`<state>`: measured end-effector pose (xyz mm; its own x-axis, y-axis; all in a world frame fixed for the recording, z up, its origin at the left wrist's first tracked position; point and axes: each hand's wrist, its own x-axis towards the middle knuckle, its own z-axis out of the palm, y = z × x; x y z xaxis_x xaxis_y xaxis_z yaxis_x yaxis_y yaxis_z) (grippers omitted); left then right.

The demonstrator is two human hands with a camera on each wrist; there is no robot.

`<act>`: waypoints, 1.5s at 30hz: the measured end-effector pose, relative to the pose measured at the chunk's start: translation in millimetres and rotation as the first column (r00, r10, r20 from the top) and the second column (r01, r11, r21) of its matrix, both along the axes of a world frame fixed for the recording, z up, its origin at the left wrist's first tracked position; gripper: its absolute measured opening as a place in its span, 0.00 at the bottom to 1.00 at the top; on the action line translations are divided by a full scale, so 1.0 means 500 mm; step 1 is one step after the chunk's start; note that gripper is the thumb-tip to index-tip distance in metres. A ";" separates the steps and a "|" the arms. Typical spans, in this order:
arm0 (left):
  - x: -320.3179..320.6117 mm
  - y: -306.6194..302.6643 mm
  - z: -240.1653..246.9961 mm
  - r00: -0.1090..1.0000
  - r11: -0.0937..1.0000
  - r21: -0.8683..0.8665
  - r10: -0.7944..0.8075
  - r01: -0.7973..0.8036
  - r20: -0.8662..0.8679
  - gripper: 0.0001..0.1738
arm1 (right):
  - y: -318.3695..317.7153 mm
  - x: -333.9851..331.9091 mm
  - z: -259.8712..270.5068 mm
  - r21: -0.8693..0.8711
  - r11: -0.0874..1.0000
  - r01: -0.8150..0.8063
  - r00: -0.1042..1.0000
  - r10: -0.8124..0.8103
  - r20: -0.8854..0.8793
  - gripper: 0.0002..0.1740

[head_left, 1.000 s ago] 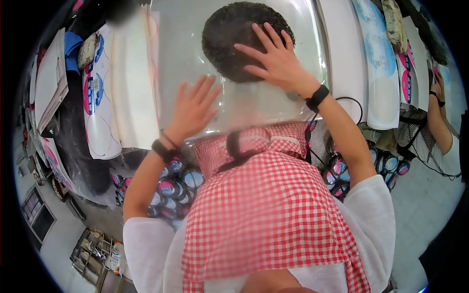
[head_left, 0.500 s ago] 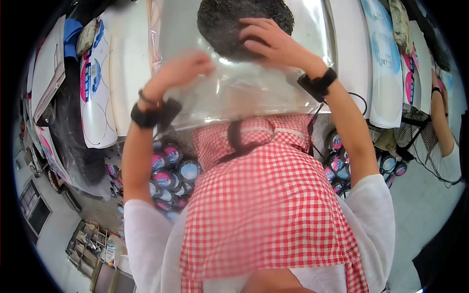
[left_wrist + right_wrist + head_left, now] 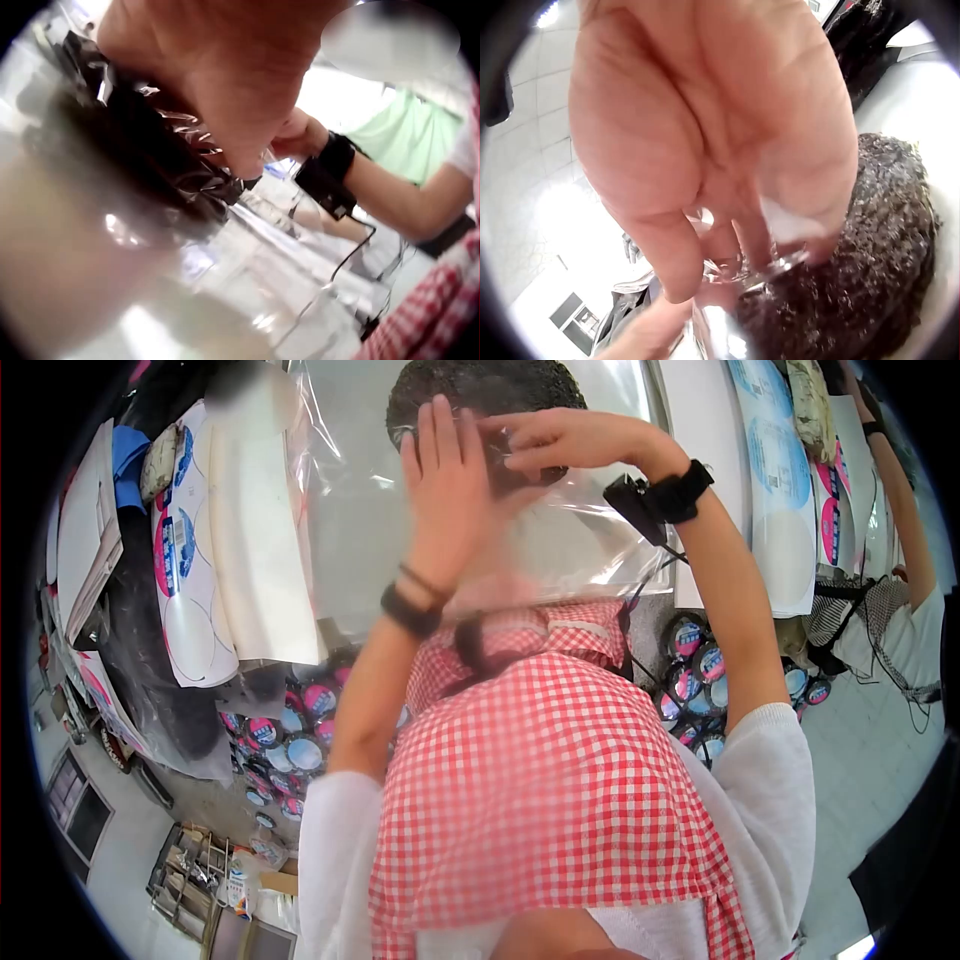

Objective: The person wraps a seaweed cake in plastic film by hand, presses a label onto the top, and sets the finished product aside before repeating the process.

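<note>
A round, dark cake (image 3: 530, 385) of what looks like dried seaweed lies under a clear plastic bag (image 3: 570, 565) at the top of the head view. My left hand (image 3: 452, 505) lies over the cake's near edge, fingers straight and close together. Beside it, my right hand (image 3: 585, 438) has bent fingers and pinches a fold of the plastic. In the right wrist view, shiny film shows between thumb and fingers, with the rough cake (image 3: 889, 225) behind. Crinkled film over the dark cake (image 3: 142, 154) shows beneath my left palm in the left wrist view.
Off-white sheets (image 3: 255, 550) and printed sheets (image 3: 180, 560) lie to the left. A printed sheet (image 3: 778, 510) hangs over the table's right side. Round labelled packs (image 3: 290, 745) are piled below the table edge. Another person's arm (image 3: 905, 490) shows at far right.
My left hand has swung right and forward from beside the cake onto its near edge. My right hand, earlier spread flat on the cake, now has bent fingers on the film.
</note>
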<state>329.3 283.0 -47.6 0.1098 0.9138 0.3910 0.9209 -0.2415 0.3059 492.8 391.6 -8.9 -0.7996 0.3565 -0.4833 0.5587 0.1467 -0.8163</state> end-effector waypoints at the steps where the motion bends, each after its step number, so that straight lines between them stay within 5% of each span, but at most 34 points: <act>1: 0.004 0.017 -0.018 1.000 1.000 -0.010 0.014 -0.014 0.000 0.42 | 0.005 0.004 0.001 0.176 0.984 -0.013 1.000 0.017 -0.017 0.14; 3: 0.006 0.042 -0.054 1.000 1.000 -0.023 0.021 -0.021 -0.006 0.42 | 0.002 0.011 0.005 0.589 0.808 -0.011 0.999 0.039 -0.034 0.16; 4: 0.013 0.035 -0.044 0.998 0.997 -0.045 0.061 -0.061 -0.012 0.36 | -0.047 0.015 0.043 0.891 0.428 0.150 0.986 -0.133 -0.102 0.16; 7: 0.013 0.038 -0.063 0.994 0.990 -0.085 0.110 -0.112 -0.024 0.33 | -0.164 0.032 0.114 0.839 0.125 0.530 0.826 -0.299 -0.478 0.20; 10: 0.018 0.041 -0.055 0.983 0.986 -0.106 0.140 -0.128 0.121 0.31 | -0.232 -0.004 0.002 0.913 0.121 0.389 0.767 -0.592 -0.248 0.27; 13: 0.018 0.046 -0.050 0.978 0.976 -0.164 0.164 -0.142 0.126 0.30 | -0.182 -0.050 -0.079 0.948 0.112 0.297 0.689 -0.712 -0.132 0.31; 16: 0.014 0.049 -0.052 0.982 0.972 -0.137 0.189 -0.190 -0.021 0.26 | -0.142 -0.089 -0.137 0.892 0.145 0.427 0.748 -0.612 -0.259 0.27; 18: 0.009 0.050 -0.049 0.986 0.986 -0.032 0.162 -0.161 0.048 0.25 | -0.126 -0.091 -0.132 0.845 0.202 0.496 0.798 -0.490 -0.351 0.26; 20: 0.005 0.055 -0.046 0.976 0.993 0.011 0.115 -0.119 0.185 0.24 | -0.131 -0.109 -0.094 0.246 0.344 0.906 0.423 -0.713 -0.559 0.27; 21: 0.013 0.055 -0.045 0.918 0.994 -0.045 0.105 -0.095 0.382 0.22 | -0.128 -0.117 -0.087 -0.131 0.319 0.939 0.206 -0.824 -0.528 0.28; 22: 0.029 0.053 -0.044 0.821 0.994 -0.091 0.101 -0.060 0.562 0.20 | -0.122 -0.116 -0.099 -0.077 0.256 0.964 0.168 -0.804 -0.570 0.27; 23: 0.036 0.052 -0.047 0.689 0.991 -0.130 0.105 -0.016 0.717 0.18 | -0.116 -0.113 -0.110 0.132 0.291 0.948 0.309 -0.730 -0.609 0.26; 24: 0.033 0.064 -0.056 0.759 0.997 -0.019 0.065 -0.070 0.648 0.14 | -0.113 -0.109 -0.110 0.335 0.299 0.894 0.447 -0.654 -0.611 0.24; 26: 0.031 0.067 -0.060 0.932 0.995 -0.023 0.097 -0.095 0.348 0.14 | -0.110 -0.091 -0.101 0.736 0.192 0.649 0.692 -0.552 -0.466 0.18; 27: 0.031 0.071 -0.050 0.977 0.994 -0.023 0.110 -0.108 0.180 0.15 | -0.106 -0.089 -0.104 0.777 0.155 0.610 0.707 -0.550 -0.446 0.19; 28: 0.035 0.080 -0.014 0.984 0.969 0.186 0.171 -0.159 -0.046 0.17 | -0.105 -0.089 -0.109 0.813 0.118 0.569 0.719 -0.550 -0.424 0.19; 30: 0.034 0.081 -0.029 0.986 0.983 0.093 0.151 -0.156 0.064 0.18 | -0.100 -0.092 -0.122 0.831 0.063 0.553 0.706 -0.565 -0.427 0.25; 33: 0.034 0.080 -0.061 0.883 0.984 -0.120 0.175 -0.136 0.436 0.20 | -0.098 -0.094 -0.111 0.157 0.263 0.952 0.299 -0.692 -0.657 0.31; 34: 0.034 0.079 -0.057 0.817 0.972 -0.195 0.215 -0.129 0.535 0.20 | -0.088 -0.080 -0.096 0.096 0.313 0.945 0.317 -0.802 -0.505 0.34; 36: 0.025 0.094 -0.043 0.780 0.944 -0.322 0.252 -0.068 0.573 0.21 | -0.078 -0.065 -0.111 0.455 0.384 0.803 0.585 -0.652 -0.482 0.33; 37: 0.010 0.099 -0.021 0.915 0.975 -0.215 0.136 -0.056 0.379 0.20 | -0.082 -0.063 -0.112 0.612 0.388 0.689 0.700 -0.577 -0.421 0.33; 38: -0.006 0.106 0.005 0.988 0.994 -0.109 0.034 -0.017 0.153 0.20 | -0.078 -0.060 -0.107 0.797 0.238 0.555 0.772 -0.505 -0.386 0.31; 39: -0.020 0.115 0.024 0.995 0.999 -0.012 -0.046 0.045 -0.091 0.20 | -0.075 -0.057 -0.110 0.823 0.229 0.520 0.794 -0.484 -0.367 0.31; 42: -0.056 0.132 -0.019 0.985 0.990 0.020 -0.141 0.140 0.097 0.21 | -0.059 -0.047 -0.130 0.852 0.231 0.470 0.843 -0.403 -0.356 0.28; 45: -0.061 0.135 -0.051 0.946 0.983 -0.096 -0.120 0.156 0.303 0.23 | -0.045 -0.043 -0.118 0.587 0.429 0.687 0.705 -0.591 -0.393 0.29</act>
<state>298.6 350.3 -73.1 0.1345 0.9392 0.3158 0.7457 -0.3058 0.5920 471.2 369.3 -67.9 -0.2324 0.9556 0.1812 0.6402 0.2906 -0.7111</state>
